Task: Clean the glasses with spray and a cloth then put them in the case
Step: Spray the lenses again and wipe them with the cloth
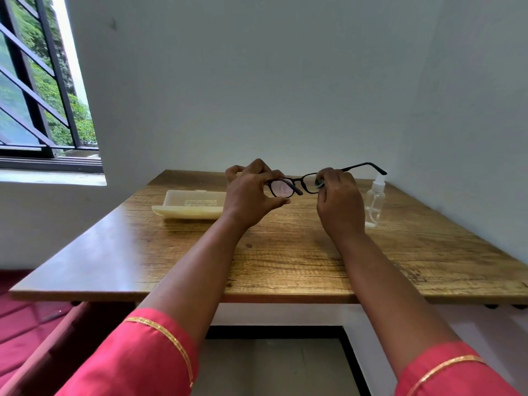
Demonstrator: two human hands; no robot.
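Observation:
Black-framed glasses (300, 181) are held in the air above the wooden table (285, 252), temples unfolded. My left hand (251, 192) pinches the left lens rim between thumb and fingers. My right hand (338, 198) presses a small pale blue-green cloth (320, 184) against the right lens; most of the cloth is hidden under the fingers. An open cream glasses case (190, 207) lies on the table to the left of my hands. A clear spray bottle (375, 202) with a white nozzle stands upright just right of my right hand.
The table sits in a corner, with a grey wall close behind and on the right. A barred window (43, 95) is at the far left. Red seating (25, 324) lies below the table's left edge.

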